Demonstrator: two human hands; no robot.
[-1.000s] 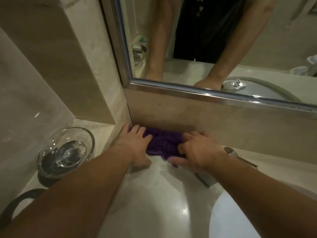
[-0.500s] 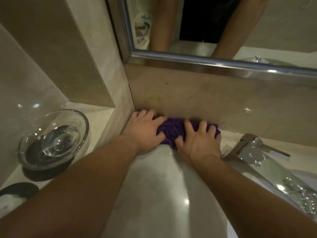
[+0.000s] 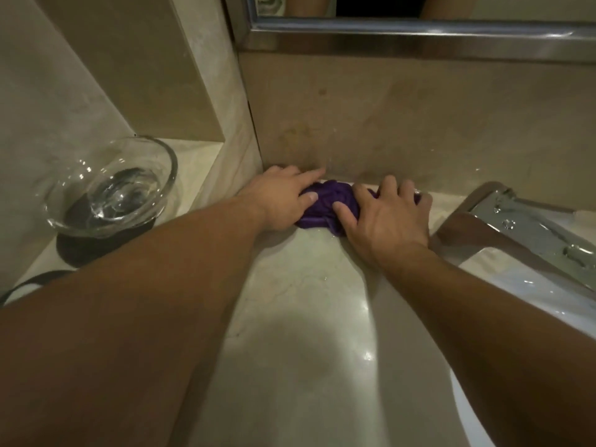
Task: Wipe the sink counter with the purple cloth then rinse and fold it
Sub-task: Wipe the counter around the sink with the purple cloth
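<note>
Head view: we press the bunched purple cloth [image 3: 329, 204] at frame centre, against the back wall edge, left hand [image 3: 283, 196] and right hand [image 3: 385, 214] fingers spread on it; open bench [image 3: 306, 317] below, faucet [image 3: 529, 221] right.

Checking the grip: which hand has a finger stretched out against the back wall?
The left hand: its index finger points along the wall, while the right hand lies spread over the purple cloth.

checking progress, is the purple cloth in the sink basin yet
No, the purple cloth lies bunched on the counter against the back wall, under both hands.
</note>
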